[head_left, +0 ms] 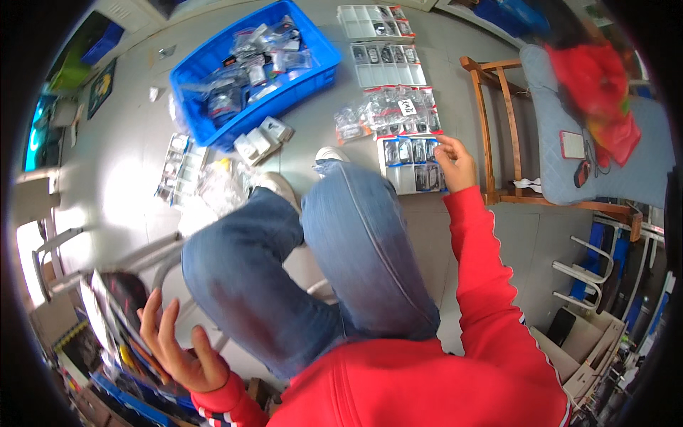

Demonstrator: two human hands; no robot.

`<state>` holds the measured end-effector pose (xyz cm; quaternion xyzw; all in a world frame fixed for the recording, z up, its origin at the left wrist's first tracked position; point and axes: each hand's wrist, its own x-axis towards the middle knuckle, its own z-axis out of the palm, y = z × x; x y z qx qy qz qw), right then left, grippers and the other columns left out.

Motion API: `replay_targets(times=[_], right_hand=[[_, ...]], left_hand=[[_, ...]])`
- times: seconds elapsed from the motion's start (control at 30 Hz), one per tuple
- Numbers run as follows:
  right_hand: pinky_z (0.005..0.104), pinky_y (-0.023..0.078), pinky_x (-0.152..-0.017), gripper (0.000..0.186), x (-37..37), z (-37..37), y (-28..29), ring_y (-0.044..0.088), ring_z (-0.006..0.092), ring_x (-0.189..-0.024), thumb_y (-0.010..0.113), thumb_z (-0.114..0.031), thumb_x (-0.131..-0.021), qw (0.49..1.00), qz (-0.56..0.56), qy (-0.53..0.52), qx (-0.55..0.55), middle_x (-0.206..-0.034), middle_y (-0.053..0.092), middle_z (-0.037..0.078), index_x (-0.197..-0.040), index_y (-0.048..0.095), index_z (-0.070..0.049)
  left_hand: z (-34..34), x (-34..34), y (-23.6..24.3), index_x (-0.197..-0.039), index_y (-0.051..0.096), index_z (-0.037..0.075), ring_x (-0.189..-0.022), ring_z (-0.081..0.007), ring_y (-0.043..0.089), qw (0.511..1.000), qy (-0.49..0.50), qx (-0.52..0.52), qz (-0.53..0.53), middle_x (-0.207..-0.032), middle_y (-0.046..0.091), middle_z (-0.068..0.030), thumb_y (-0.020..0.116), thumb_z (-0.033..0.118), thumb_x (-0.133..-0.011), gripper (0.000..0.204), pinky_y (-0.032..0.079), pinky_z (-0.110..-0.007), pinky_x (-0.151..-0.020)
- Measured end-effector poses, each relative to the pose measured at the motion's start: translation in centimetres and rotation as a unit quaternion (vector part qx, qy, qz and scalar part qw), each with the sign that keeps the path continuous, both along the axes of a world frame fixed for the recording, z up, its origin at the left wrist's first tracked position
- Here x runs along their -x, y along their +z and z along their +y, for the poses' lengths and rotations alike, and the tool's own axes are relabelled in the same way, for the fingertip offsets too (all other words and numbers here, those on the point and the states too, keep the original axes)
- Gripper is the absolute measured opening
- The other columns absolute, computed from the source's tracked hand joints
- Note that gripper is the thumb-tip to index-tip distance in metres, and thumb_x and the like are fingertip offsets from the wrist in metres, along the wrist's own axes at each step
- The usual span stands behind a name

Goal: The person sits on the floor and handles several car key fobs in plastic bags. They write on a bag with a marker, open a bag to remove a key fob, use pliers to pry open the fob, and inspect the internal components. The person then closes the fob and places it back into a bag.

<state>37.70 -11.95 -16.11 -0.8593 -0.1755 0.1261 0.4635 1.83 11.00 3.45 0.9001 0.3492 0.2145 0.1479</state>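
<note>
My right hand (455, 165) reaches to the right edge of a white compartment tray (400, 181) on the floor. Its thumb and fingers are drawn together over the upper right cell; what they pinch is too small to name. Small dark parts in clear bags with blue tops (405, 151) fill the tray's upper row, and more lie at its lower right. Away to the lower left, beside my left knee, my left hand (181, 349) is held up with fingers spread and nothing in it.
Beyond lie more compartment trays (388, 67) and a heap of clear bags (388, 107). A blue bin (313, 75) holds bagged parts; small boxes (263, 141) and another tray (186, 167) are near it. A wooden chair (498, 107) stands to the right.
</note>
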Motion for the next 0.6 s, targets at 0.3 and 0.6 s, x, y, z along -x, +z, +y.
replay_targets(times=[0.3, 0.6], right_hand=[[0.0316, 0.043, -0.087, 0.046, -15.7, 1.9, -17.8, 0.056, 0.0245, -0.103, 0.067, -0.017, -0.075, 0.986, 0.086, -0.141, -0.011, -0.11, 0.058, 0.019, -0.115, 0.052, 0.002], [0.0336, 0.046, -0.072, 0.045, -19.8, 2.9, -23.5, 0.061, 0.0228, -0.079, 0.072, -0.027, -0.069, 0.978, -0.028, -0.131, 0.157, -0.087, 0.065, 0.012, -0.101, 0.06, 0.001]], left_hand=[[8.6, -9.2, -5.8, -0.117, 0.048, -0.004, -0.122, -0.0301, 0.038, 0.971, 0.008, 0.238, -0.022, -0.127, 0.042, -0.0201, 0.046, 0.023, -0.087, 0.04, 0.023, -0.041, -0.105], [18.8, -11.7, -18.6, -0.122, 0.04, -0.004, -0.11, -0.0264, 0.05, 0.764, -0.031, 0.634, -0.116, -0.114, 0.052, -0.0173, 0.047, 0.027, -0.09, 0.044, 0.036, -0.042, -0.096]])
